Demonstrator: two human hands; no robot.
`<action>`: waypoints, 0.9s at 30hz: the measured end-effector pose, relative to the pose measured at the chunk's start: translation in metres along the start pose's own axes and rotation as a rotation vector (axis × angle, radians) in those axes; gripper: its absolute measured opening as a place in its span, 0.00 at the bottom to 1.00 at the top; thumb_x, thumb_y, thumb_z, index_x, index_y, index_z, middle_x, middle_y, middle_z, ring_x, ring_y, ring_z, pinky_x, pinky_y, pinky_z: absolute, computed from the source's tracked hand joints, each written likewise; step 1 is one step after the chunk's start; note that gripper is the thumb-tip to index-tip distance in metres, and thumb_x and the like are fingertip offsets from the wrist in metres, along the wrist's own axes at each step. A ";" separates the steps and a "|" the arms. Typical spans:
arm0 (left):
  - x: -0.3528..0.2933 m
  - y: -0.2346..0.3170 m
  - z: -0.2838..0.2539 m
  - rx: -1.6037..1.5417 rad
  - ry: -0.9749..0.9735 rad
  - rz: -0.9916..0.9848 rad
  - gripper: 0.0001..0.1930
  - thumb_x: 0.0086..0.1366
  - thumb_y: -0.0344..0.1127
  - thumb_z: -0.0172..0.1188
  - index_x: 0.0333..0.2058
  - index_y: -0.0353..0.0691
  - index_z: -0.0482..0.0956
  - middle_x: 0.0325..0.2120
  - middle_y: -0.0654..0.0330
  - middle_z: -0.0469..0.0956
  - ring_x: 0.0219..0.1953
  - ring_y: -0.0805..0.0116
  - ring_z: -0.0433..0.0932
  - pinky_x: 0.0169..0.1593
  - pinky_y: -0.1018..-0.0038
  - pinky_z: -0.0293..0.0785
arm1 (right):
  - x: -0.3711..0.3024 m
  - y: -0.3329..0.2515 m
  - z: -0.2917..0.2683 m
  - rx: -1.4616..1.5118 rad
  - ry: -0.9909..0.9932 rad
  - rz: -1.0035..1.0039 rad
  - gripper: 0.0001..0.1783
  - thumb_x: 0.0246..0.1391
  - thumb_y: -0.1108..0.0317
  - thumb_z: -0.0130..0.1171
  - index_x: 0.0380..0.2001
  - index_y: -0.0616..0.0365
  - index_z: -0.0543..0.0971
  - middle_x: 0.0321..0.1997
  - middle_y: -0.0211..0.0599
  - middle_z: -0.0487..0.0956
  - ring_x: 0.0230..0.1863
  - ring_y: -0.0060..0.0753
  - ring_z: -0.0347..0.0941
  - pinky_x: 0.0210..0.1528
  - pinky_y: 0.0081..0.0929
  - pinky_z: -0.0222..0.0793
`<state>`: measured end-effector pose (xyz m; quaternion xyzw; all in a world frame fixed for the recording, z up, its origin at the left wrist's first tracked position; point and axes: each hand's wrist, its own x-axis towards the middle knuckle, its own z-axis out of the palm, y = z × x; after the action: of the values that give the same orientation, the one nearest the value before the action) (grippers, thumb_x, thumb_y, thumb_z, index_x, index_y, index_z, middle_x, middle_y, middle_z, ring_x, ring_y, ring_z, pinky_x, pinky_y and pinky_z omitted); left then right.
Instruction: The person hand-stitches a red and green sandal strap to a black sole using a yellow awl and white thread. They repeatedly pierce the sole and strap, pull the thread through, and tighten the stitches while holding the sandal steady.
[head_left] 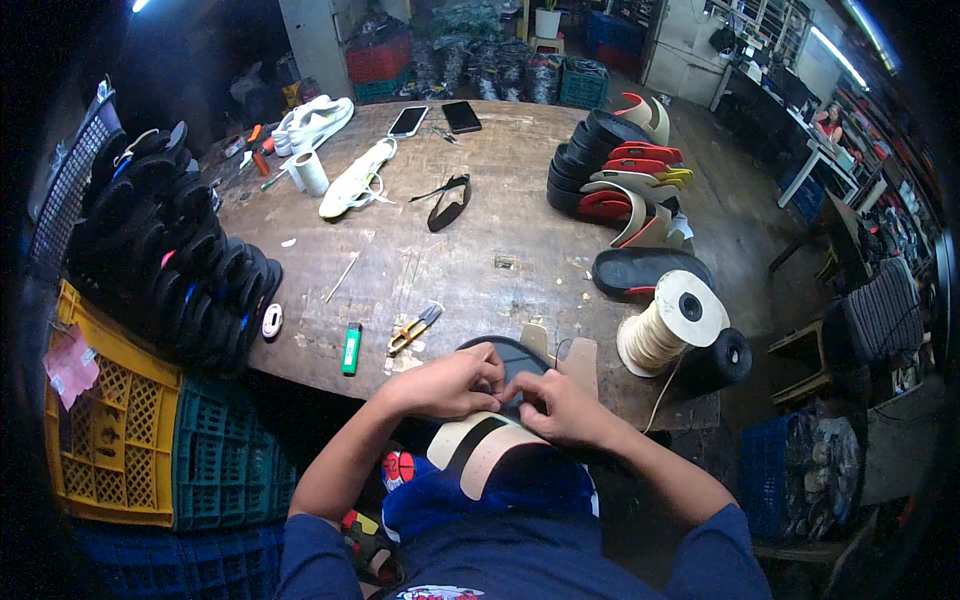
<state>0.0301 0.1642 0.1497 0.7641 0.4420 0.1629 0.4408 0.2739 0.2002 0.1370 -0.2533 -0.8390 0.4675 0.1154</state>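
At the table's near edge lies a sandal with a dark sole (513, 352) and beige straps, part of it hidden under my hands. A pair of beige bands (492, 470) with a dark strip between them curves toward my lap, and beige flaps (580, 366) stand up beyond my right fingers. My left hand (452, 385) is closed on the sandal near the strap, its fingers bent. Close beside it, my right hand (560, 408) is pinched, its fingertips almost meeting the left ones; what they pinch is too small to make out.
Yellow-handled snips (414, 330) and a green lighter (351, 349) lie left of the sandal. To the right stand a cream cord spool (672, 322), a black thread cone (722, 358) and stacked soles (600, 165). Black sandals (165, 245) pile up at left; sneakers (358, 180) sit farther back.
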 end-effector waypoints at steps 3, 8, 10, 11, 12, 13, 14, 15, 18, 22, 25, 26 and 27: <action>-0.002 -0.001 -0.002 0.009 -0.026 0.020 0.08 0.61 0.32 0.68 0.36 0.35 0.82 0.45 0.52 0.74 0.48 0.57 0.76 0.53 0.65 0.73 | 0.000 0.002 0.005 -0.229 0.098 -0.213 0.11 0.53 0.69 0.58 0.41 0.49 0.81 0.25 0.39 0.78 0.31 0.42 0.77 0.45 0.40 0.66; -0.012 0.007 0.008 0.030 0.128 0.029 0.07 0.61 0.31 0.67 0.37 0.36 0.82 0.46 0.50 0.73 0.50 0.51 0.75 0.54 0.63 0.73 | -0.002 0.003 0.008 -0.403 0.026 -0.262 0.11 0.54 0.66 0.60 0.42 0.43 0.81 0.26 0.32 0.78 0.35 0.37 0.76 0.50 0.38 0.60; -0.027 0.015 0.022 0.148 0.396 0.084 0.07 0.61 0.30 0.66 0.37 0.36 0.80 0.43 0.49 0.74 0.49 0.47 0.75 0.53 0.62 0.74 | -0.003 0.004 0.009 -0.582 -0.019 -0.312 0.12 0.56 0.65 0.60 0.44 0.42 0.80 0.29 0.30 0.79 0.37 0.34 0.76 0.49 0.39 0.60; -0.038 0.019 0.029 0.184 0.469 -0.008 0.07 0.61 0.30 0.66 0.37 0.36 0.80 0.41 0.49 0.75 0.47 0.47 0.76 0.52 0.62 0.75 | -0.004 0.004 0.008 -0.580 -0.009 -0.310 0.12 0.56 0.66 0.60 0.44 0.43 0.80 0.29 0.30 0.79 0.37 0.34 0.76 0.49 0.39 0.60; -0.052 0.023 0.036 0.220 0.536 -0.100 0.07 0.61 0.30 0.65 0.37 0.37 0.80 0.39 0.49 0.75 0.45 0.46 0.77 0.50 0.61 0.76 | -0.003 0.004 0.008 -0.586 -0.014 -0.297 0.13 0.56 0.66 0.60 0.45 0.44 0.80 0.30 0.30 0.79 0.38 0.34 0.76 0.49 0.39 0.60; -0.067 0.026 0.043 0.262 0.622 -0.163 0.06 0.61 0.30 0.65 0.37 0.37 0.79 0.38 0.49 0.76 0.43 0.46 0.78 0.49 0.61 0.77 | -0.003 0.004 0.007 -0.592 -0.007 -0.297 0.13 0.56 0.66 0.59 0.46 0.44 0.80 0.30 0.30 0.79 0.38 0.34 0.76 0.50 0.39 0.60; -0.082 0.027 0.050 0.225 0.523 -0.284 0.08 0.61 0.30 0.65 0.39 0.37 0.80 0.37 0.48 0.77 0.42 0.45 0.79 0.46 0.61 0.78 | -0.002 0.005 0.005 -0.577 -0.038 -0.280 0.14 0.56 0.67 0.59 0.46 0.45 0.80 0.30 0.30 0.78 0.38 0.35 0.76 0.50 0.39 0.60; -0.094 0.027 0.060 0.198 0.465 -0.365 0.10 0.61 0.31 0.65 0.41 0.38 0.80 0.37 0.48 0.78 0.40 0.44 0.81 0.44 0.60 0.79 | 0.000 0.005 0.004 -0.563 -0.058 -0.278 0.14 0.56 0.67 0.59 0.47 0.45 0.80 0.30 0.31 0.78 0.38 0.35 0.76 0.50 0.39 0.60; -0.098 0.018 0.104 0.049 0.240 -0.369 0.16 0.64 0.33 0.62 0.50 0.38 0.77 0.38 0.44 0.81 0.42 0.41 0.81 0.44 0.55 0.78 | 0.003 0.005 -0.002 -0.529 -0.109 -0.279 0.15 0.55 0.67 0.60 0.47 0.46 0.80 0.29 0.31 0.77 0.39 0.35 0.76 0.52 0.39 0.61; -0.049 -0.003 0.168 -0.273 0.505 -0.287 0.21 0.69 0.34 0.57 0.57 0.33 0.71 0.51 0.36 0.75 0.53 0.41 0.76 0.56 0.56 0.71 | 0.009 0.004 -0.008 -0.543 -0.144 -0.269 0.16 0.52 0.69 0.61 0.45 0.46 0.82 0.29 0.30 0.76 0.38 0.34 0.76 0.52 0.38 0.62; -0.032 -0.015 0.197 -0.377 0.586 -0.409 0.18 0.71 0.37 0.56 0.55 0.32 0.72 0.43 0.40 0.78 0.45 0.43 0.78 0.48 0.56 0.72 | 0.010 0.004 -0.011 -0.505 -0.118 -0.275 0.16 0.49 0.70 0.62 0.44 0.46 0.82 0.28 0.28 0.74 0.37 0.33 0.75 0.51 0.36 0.63; -0.032 -0.018 0.203 -0.376 0.626 -0.438 0.18 0.71 0.38 0.56 0.53 0.32 0.73 0.40 0.41 0.79 0.42 0.43 0.78 0.45 0.55 0.73 | 0.010 0.004 -0.012 -0.483 -0.104 -0.284 0.16 0.49 0.70 0.62 0.44 0.46 0.82 0.27 0.28 0.74 0.37 0.33 0.75 0.50 0.36 0.63; -0.035 -0.021 0.208 -0.396 0.621 -0.433 0.17 0.72 0.39 0.56 0.51 0.32 0.74 0.37 0.43 0.79 0.39 0.44 0.79 0.43 0.55 0.73 | 0.010 0.004 -0.013 -0.476 -0.103 -0.273 0.16 0.49 0.70 0.62 0.43 0.46 0.82 0.27 0.27 0.74 0.37 0.33 0.75 0.50 0.35 0.64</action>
<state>0.1320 0.0303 0.0209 0.4689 0.6640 0.3707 0.4492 0.2722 0.2165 0.1400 -0.1337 -0.9563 0.2499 0.0718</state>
